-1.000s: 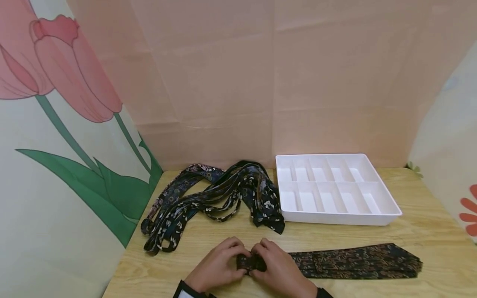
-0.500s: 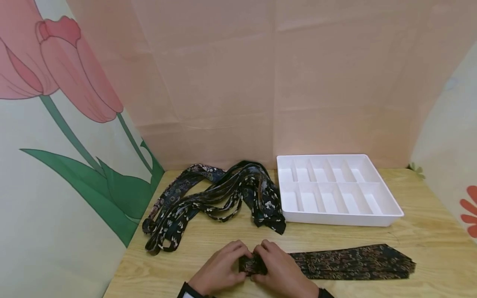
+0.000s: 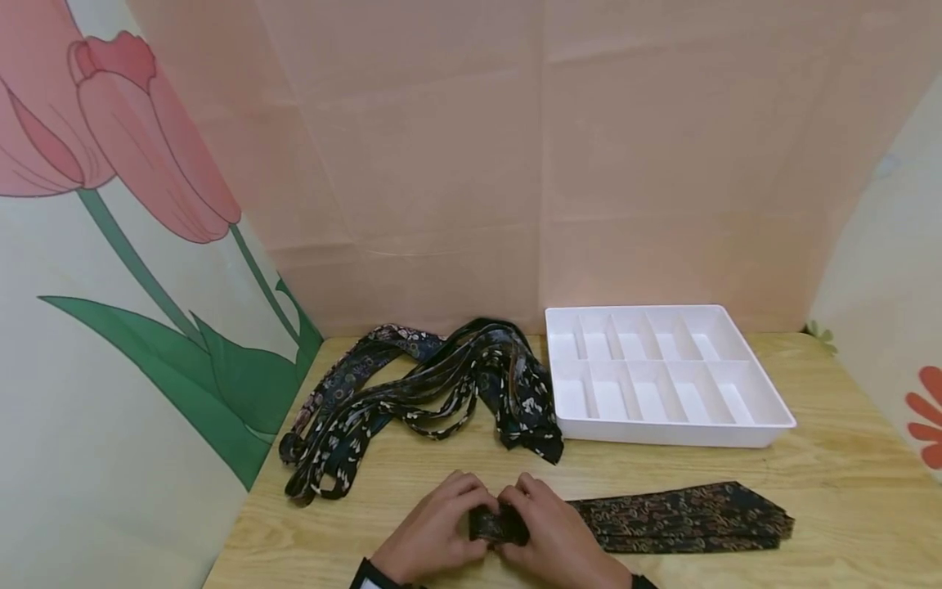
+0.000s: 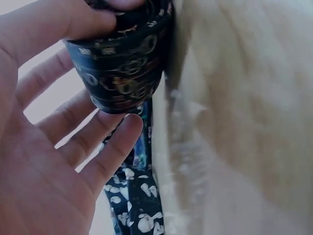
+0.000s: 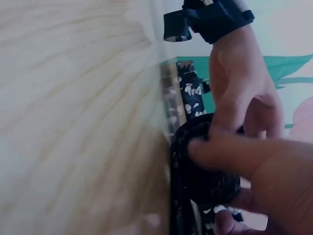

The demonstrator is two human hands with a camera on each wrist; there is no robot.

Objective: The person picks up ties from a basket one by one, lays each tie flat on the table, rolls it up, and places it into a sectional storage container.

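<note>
A dark patterned necktie [image 3: 684, 519] lies along the front of the table, its wide pointed end out to the right. Its other end is wound into a thick roll [image 3: 493, 526] between my two hands. My left hand [image 3: 439, 523] grips the roll from the left, and in the left wrist view its thumb presses on the coil [image 4: 124, 73] with fingers spread beneath. From the right, my right hand [image 3: 550, 528] holds the same roll, the thumb on its side in the right wrist view. The hands partly cover the roll in the head view.
Several dark floral neckties [image 3: 441, 384] lie loosely heaped at the back left of the wooden table [image 3: 868, 458]. Right beside them stands a white compartment tray [image 3: 662, 433]. A pinkish-brown sheet [image 3: 441, 164] hangs behind, with flower-printed panels at both sides.
The necktie's pointed end has slid left toward my hands as the fabric winds into the roll. Both hands stay in about the same place, fingers working at the coil.
</note>
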